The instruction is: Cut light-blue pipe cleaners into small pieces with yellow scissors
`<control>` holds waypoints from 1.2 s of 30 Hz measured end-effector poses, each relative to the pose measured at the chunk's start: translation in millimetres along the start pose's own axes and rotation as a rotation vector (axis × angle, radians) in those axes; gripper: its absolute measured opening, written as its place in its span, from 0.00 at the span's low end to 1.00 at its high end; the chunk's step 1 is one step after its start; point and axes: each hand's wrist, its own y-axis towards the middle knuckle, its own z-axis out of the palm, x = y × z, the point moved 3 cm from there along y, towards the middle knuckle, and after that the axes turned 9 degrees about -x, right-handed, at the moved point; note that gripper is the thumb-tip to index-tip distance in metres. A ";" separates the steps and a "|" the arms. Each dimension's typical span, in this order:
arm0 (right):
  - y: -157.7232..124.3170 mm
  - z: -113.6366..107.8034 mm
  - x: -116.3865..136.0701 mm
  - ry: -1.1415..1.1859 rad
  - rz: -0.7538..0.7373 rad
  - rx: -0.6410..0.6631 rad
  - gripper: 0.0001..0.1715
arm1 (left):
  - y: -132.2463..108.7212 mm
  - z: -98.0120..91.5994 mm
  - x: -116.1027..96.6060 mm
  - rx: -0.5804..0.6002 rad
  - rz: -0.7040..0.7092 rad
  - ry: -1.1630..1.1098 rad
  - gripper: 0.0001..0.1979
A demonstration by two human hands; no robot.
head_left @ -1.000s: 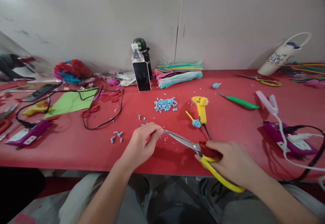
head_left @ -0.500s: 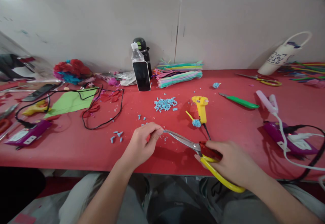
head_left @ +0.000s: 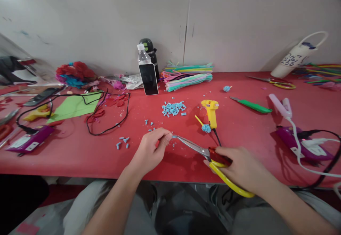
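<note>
My right hand (head_left: 239,167) grips a pair of scissors (head_left: 195,147) by its red and yellow handles, the blades pointing left. The blade tips meet the fingertips of my left hand (head_left: 153,148), which is closed in a pinch. A tiny light-blue piece (head_left: 173,136) shows between those fingertips and the blade tips; most of it is hidden. Beyond lies a pile of short blue cut pieces (head_left: 173,109), and several more loose pieces (head_left: 125,140) are scattered left of my left hand. A blue ball of such pieces (head_left: 206,128) rests against a yellow glue gun (head_left: 211,114).
A phone (head_left: 149,79) leans upright on bottles at the back, beside bundled pipe cleaners (head_left: 189,77). On the right are a green-handled knife (head_left: 254,106), a pink tool (head_left: 281,106) and a purple power strip (head_left: 303,148). A black cable (head_left: 129,109) loops on the left near green paper (head_left: 76,107).
The scissor handles have moved slightly up, and the blades appear a little more closed at the tips. My left hand keeps its pinch in nearly the same place.
</note>
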 end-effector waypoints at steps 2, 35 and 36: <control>0.3 -1.0 1.2 0.005 0.011 -0.006 0.19 | -0.1 1.2 0.5 -0.001 0.000 -0.005 0.11; -1.2 -0.9 1.7 0.018 0.044 -0.003 0.21 | -1.2 2.6 0.9 -0.039 0.019 0.014 0.10; -1.0 -2.1 2.7 0.027 0.047 -0.008 0.22 | -1.2 2.6 1.0 -0.040 0.018 0.014 0.11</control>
